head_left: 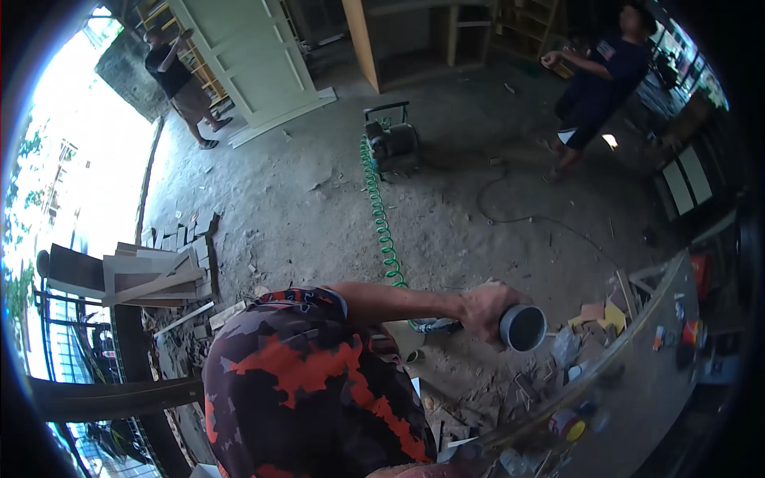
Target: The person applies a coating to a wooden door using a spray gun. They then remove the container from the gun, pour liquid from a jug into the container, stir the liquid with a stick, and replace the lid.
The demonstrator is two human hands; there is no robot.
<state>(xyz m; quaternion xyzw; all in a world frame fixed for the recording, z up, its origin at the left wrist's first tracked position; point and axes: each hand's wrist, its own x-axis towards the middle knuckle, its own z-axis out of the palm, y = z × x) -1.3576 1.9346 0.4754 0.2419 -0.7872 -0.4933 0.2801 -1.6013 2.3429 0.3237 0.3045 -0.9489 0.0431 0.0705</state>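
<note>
My left forearm stretches across from a dark camouflage sleeve with red patches. At its end my left hand (486,312) is closed around a round grey cup (524,328) with a pale rim and a dark face turned toward me. Beside the wrist, a silvery metal fitting (437,325) lies close to the end of a green coiled hose (382,227). Whether the hand also grips this fitting is hidden. A strip of skin at the lower edge looks like my right arm (414,471); its fingers do not show.
The hose runs to an air compressor (394,142) on the dirt floor. A cluttered worktop (629,398) curves along the right. Wood scraps (151,275) lie left. One person (171,76) stands by a pale door panel (247,60), another person (602,80) at far right.
</note>
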